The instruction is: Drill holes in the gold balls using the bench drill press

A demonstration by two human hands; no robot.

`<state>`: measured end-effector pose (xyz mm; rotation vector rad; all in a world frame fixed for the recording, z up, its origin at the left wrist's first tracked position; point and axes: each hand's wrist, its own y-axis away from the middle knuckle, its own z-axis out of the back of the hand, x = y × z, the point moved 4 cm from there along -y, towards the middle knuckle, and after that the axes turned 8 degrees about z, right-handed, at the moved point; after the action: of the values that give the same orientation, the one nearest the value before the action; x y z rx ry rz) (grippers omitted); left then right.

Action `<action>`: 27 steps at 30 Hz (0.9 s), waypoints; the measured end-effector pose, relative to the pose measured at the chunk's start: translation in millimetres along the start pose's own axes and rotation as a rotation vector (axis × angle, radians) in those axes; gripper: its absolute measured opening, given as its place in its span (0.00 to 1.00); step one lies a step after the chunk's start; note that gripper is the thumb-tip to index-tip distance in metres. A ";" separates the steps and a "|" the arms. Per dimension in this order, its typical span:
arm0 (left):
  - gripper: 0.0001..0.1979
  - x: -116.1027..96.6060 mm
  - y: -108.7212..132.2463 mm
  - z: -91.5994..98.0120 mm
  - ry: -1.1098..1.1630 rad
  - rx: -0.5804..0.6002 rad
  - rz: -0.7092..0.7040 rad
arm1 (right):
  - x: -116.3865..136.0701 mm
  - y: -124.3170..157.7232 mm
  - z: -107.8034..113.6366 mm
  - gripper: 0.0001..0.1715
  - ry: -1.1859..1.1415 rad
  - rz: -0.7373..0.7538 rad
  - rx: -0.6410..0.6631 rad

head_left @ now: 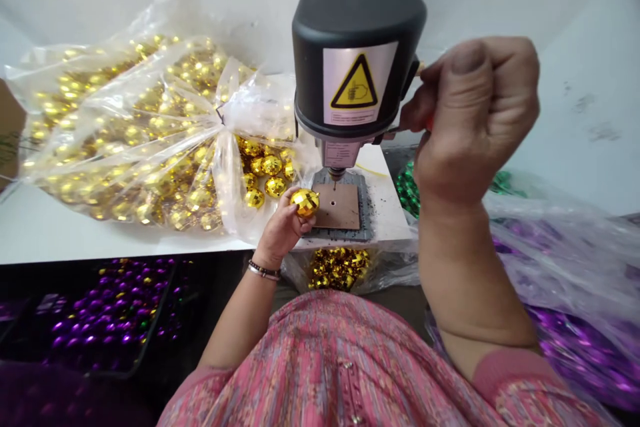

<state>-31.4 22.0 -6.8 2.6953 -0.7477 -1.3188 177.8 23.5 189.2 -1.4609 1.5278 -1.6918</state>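
Between the fingers of my left hand (284,230) is a shiny gold faceted ball (305,203), held just left of the drill bit. A small bench drill press (360,33) with a black motor housing and a yellow warning sign stands in front of me. Its bit (335,181) points down over a brown plate (345,207) that has a small hole. My right hand (467,107) is closed around the feed handle at the machine's right side; most of the handle is hidden by the fingers, with a bit of red showing.
A big clear plastic bag (125,127) of gold balls lies left on the white table (30,233); loose gold balls (270,165) spill from its mouth. Below the table edge is a bag of gold balls (340,267). Purple balls (110,313) sit lower left, purple and green ones in bags (575,267) at right.
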 end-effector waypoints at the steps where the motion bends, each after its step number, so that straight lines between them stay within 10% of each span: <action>1: 0.30 0.8 -1.4 0.1 0.013 -0.018 -0.004 | -3.5 -6.7 -2.4 0.16 -0.001 -0.004 -0.003; 7: 0.37 1.3 -6.9 1.3 -0.211 -0.108 -0.040 | -33.6 -42.4 -16.6 0.33 -0.004 -0.040 -0.047; 13: 0.35 -3.2 -11.2 4.3 -0.626 -0.250 -0.022 | -47.2 -47.8 -20.1 0.09 0.010 -0.058 -0.078; 27: 0.27 -9.3 -29.6 -15.7 -1.241 -0.300 -0.137 | -50.2 -41.0 -21.2 0.08 -0.024 -0.138 -0.089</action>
<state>-12.5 49.7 2.6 1.4793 -0.2957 -2.8135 189.8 87.6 209.2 -1.6609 1.5388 -1.6953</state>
